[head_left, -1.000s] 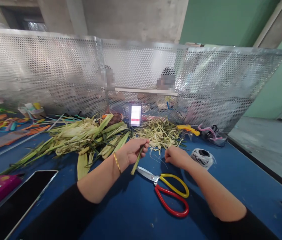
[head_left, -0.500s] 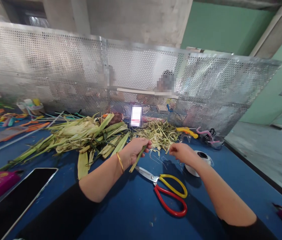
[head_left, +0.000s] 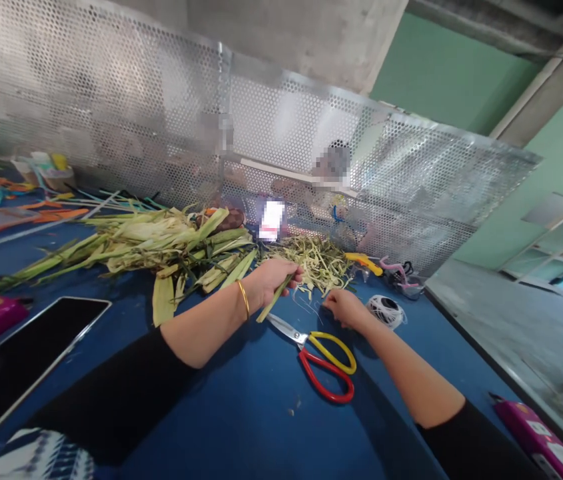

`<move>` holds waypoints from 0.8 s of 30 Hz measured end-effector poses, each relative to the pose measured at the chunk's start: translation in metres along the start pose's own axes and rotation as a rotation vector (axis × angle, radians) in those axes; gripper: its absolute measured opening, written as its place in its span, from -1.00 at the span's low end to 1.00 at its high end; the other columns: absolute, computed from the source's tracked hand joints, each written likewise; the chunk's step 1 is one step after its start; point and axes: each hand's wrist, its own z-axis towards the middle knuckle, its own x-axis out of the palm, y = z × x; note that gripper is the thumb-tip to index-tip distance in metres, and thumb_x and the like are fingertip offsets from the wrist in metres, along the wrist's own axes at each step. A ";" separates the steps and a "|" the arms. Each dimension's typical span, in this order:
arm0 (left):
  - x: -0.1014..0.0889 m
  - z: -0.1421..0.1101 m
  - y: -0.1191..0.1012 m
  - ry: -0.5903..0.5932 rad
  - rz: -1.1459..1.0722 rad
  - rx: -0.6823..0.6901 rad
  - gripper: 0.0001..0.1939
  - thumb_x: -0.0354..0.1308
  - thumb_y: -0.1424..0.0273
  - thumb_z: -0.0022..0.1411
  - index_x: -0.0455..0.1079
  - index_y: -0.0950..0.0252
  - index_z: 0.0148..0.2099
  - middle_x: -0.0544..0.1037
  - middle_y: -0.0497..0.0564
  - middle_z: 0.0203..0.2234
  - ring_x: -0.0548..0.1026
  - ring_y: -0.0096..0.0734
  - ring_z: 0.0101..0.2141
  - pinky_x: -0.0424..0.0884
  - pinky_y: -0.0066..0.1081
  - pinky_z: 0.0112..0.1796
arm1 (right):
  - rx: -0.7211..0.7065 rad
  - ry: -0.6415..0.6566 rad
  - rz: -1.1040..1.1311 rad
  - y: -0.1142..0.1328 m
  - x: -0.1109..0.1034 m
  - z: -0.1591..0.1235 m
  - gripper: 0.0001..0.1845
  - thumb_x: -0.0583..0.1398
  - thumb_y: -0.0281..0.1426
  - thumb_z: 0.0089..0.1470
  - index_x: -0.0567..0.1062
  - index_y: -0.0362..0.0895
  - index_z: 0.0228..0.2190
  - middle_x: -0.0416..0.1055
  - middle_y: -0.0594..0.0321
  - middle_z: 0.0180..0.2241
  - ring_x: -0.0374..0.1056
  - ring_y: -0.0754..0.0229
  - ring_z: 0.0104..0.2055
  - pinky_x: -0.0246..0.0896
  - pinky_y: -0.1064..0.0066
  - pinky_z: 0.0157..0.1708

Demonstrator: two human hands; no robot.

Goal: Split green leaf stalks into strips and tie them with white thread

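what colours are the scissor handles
The scissor handles are yellow and red, clearest in the head view.

A dark-screened phone (head_left: 31,363) lies at your left on the blue tabletop (head_left: 241,427), as a perforated metal partition (head_left: 161,100) rises beyond a yellow tool (head_left: 364,263), possibly a glue gun.

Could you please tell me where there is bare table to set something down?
Bare tabletop lies on the near side of the scissors, between the left sleeve and right sleeve, bar a few specks. It is crowded before the perforated screen, with leaves and shredded strips.
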 end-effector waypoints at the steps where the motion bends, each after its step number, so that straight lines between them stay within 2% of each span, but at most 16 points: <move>1: -0.001 0.000 -0.002 0.000 -0.012 0.008 -0.76 -0.05 0.50 0.25 0.26 0.35 -0.48 0.28 -0.11 -0.64 0.18 -0.65 -0.64 0.01 -0.54 -0.61 | 0.003 0.002 0.001 0.001 0.001 -0.001 -0.67 0.14 -0.30 0.18 0.37 -0.14 -0.04 0.34 0.12 -0.02 0.35 0.12 -0.09 0.33 0.17 -0.14; 6: -0.001 -0.002 -0.004 0.023 -0.007 0.019 -0.77 -0.04 0.50 0.24 0.27 0.35 -0.47 0.29 -0.11 -0.64 0.20 -0.64 -0.64 0.00 -0.54 -0.63 | -0.001 -0.081 0.045 0.005 0.008 -0.003 -0.66 0.14 -0.30 0.18 0.37 -0.15 -0.03 0.34 0.11 -0.02 0.35 0.11 -0.09 0.33 0.16 -0.14; 10: 0.001 -0.004 0.000 0.040 0.032 -0.001 -0.79 -0.04 0.49 0.25 0.28 0.36 -0.45 0.31 -0.12 -0.62 0.22 -0.66 -0.64 0.03 -0.55 -0.62 | -0.009 -0.144 0.157 0.003 0.003 -0.005 -0.66 0.14 -0.30 0.18 0.37 -0.17 -0.03 0.36 0.11 -0.04 0.37 0.12 -0.12 0.34 0.16 -0.16; 12: 0.002 -0.004 0.002 0.042 0.049 -0.012 -0.78 -0.05 0.47 0.26 0.29 0.36 -0.43 0.32 -0.12 -0.61 0.23 -0.66 -0.63 0.06 -0.55 -0.61 | -0.023 -0.171 0.219 0.001 -0.003 -0.007 -0.74 0.06 -0.35 0.22 0.40 -0.19 -0.10 0.44 0.13 -0.18 0.41 0.19 -0.28 0.35 0.30 -0.31; 15: 0.003 -0.004 0.003 0.038 0.066 -0.027 -0.79 -0.05 0.46 0.26 0.28 0.35 -0.43 0.32 -0.13 -0.61 0.23 -0.66 -0.63 0.06 -0.56 -0.60 | -0.070 -0.213 0.263 -0.001 -0.013 -0.012 -0.76 -0.01 -0.48 0.18 0.45 -0.18 -0.28 0.45 0.25 -0.49 0.33 0.29 -0.55 0.19 0.48 -0.54; 18: 0.004 -0.006 0.002 0.039 0.067 -0.033 -0.79 -0.04 0.46 0.26 0.26 0.35 -0.43 0.31 -0.13 -0.61 0.22 -0.66 -0.63 0.06 -0.56 -0.59 | -0.132 -0.224 0.232 0.001 -0.011 -0.017 -0.88 0.13 -0.53 0.01 0.46 -0.14 -0.47 0.35 0.35 -0.62 0.27 0.31 -0.57 0.10 0.51 -0.52; 21: 0.006 -0.007 0.001 0.064 0.058 -0.035 -0.78 -0.06 0.46 0.28 0.26 0.35 -0.43 0.30 -0.13 -0.61 0.22 -0.67 -0.63 0.06 -0.55 -0.59 | -0.163 -0.255 0.182 0.006 0.003 -0.022 -0.90 0.20 -0.54 -0.07 0.43 -0.13 -0.54 0.35 0.32 -0.53 0.28 0.29 -0.46 0.06 0.50 -0.44; 24: 0.007 -0.008 0.003 0.081 0.057 -0.043 -0.78 -0.07 0.44 0.29 0.26 0.36 -0.42 0.30 -0.13 -0.60 0.23 -0.68 -0.63 0.05 -0.55 -0.59 | -0.154 -0.306 0.145 0.009 0.019 -0.024 -0.90 0.16 -0.51 0.01 0.41 -0.13 -0.51 0.32 0.26 -0.41 0.25 0.25 -0.38 0.02 0.47 -0.41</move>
